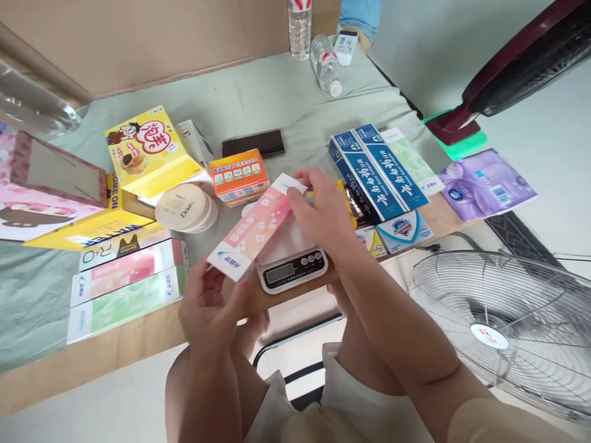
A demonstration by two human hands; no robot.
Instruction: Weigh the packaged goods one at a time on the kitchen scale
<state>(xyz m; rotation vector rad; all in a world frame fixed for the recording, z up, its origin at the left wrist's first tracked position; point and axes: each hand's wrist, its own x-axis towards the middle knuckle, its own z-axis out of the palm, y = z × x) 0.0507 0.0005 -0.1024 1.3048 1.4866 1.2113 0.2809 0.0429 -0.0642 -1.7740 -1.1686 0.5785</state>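
Observation:
A pink and white flat box (255, 226) is held slantwise between my two hands above a small kitchen scale (295, 271). My left hand (210, 304) grips its near left end, fingers curled around the corner. With thumb and fingers, my right hand (321, 206) pinches the far right end. The scale's display and buttons face me, and the box and my right hand hide much of its platform. Just behind the held box sits an orange box (239, 175). A round Dove jar (182, 208) stands to its left.
Left are a yellow snack box (145, 151), a pink box (122, 267) and a green box (124, 307). Right lie blue toothpaste boxes (376, 172) and a purple pack (484, 184). A dark phone (253, 144) and water bottles (326, 66) are farther back. A fan (498, 326) stands right.

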